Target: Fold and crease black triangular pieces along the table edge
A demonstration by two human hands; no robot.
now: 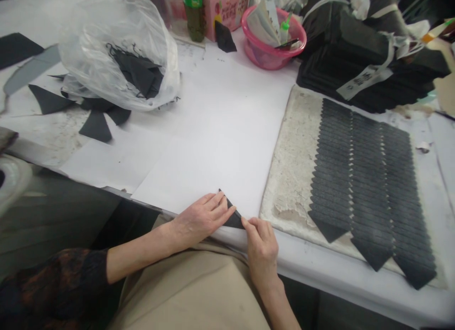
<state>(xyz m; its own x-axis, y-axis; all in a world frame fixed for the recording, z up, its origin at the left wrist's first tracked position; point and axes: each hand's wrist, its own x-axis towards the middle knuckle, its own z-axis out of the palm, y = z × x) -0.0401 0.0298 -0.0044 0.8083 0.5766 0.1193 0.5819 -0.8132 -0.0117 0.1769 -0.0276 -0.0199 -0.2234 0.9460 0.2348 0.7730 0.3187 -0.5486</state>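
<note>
A small dark piece of fabric or leather lies at the table's front edge, with a narrow folded-looking strip along its slanted upper side. My left hand rests across it, fingers stretched out and fingertips pressing on that side. My right hand is closed at the piece's right corner, pinching it between thumb and forefinger. Part of the piece is hidden under my left fingers. Right of my hands, a pale board carries overlapping rows of similar dark pointed pieces.
A clear plastic bag with dark pieces inside stands at the back left, loose dark pieces around it. Behind are a green-labelled bottle, a pink box and a pink basin. Tied dark stacks sit back right.
</note>
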